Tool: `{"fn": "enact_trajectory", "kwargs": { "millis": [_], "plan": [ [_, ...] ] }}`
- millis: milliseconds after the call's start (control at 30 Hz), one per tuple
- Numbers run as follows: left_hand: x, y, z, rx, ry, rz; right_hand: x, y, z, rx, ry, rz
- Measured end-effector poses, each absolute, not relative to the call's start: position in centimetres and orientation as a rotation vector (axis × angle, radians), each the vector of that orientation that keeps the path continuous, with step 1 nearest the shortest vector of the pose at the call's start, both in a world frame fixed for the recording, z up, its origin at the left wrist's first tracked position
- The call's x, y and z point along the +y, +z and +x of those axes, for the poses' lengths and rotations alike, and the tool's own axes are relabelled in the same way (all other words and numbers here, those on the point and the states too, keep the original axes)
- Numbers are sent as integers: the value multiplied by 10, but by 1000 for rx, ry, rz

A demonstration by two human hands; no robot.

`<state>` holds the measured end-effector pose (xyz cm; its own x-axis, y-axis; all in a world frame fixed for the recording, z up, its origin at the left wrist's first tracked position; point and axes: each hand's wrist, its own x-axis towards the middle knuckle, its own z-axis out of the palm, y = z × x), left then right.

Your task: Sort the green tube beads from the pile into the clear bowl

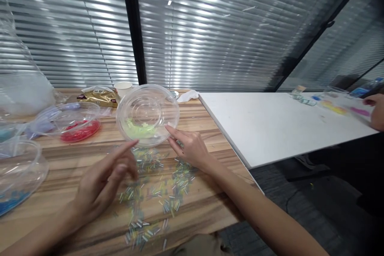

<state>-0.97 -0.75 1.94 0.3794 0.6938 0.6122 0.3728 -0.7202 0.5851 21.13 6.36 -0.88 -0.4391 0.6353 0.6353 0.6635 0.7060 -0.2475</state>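
A clear round plastic bowl stands tilted on its edge, its opening towards me. Yellow-green small pieces have gathered at its low side. My right hand grips the lower right rim between thumb and fingers. Slightly blurred, my left hand is at the bowl's lower left, index finger stretched towards the rim and thumb apart; I see nothing in it. Beneath and in front of the bowl, loose short tube-like pieces, yellow, bluish and clear, lie scattered on the wooden table.
At left are a clear container with red pieces and another with blue pieces. A gold packet, a paper cup and a crumpled tissue lie behind. Another person's hand is over the white table.
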Motion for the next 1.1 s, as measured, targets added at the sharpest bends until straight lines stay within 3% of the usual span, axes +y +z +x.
{"fn": "enact_trajectory", "kwargs": {
  "millis": [133,467,1100],
  "plan": [
    [-7,15,-6,908,1496,2046,65,-10,211,-2197,-23,-1015],
    [-2,8,-15,872,1243,2230,63,-8,210,-2222,-27,-1012],
    [-6,8,-10,863,1414,2061,59,-13,204,-2208,-80,-829]
  ]
}}
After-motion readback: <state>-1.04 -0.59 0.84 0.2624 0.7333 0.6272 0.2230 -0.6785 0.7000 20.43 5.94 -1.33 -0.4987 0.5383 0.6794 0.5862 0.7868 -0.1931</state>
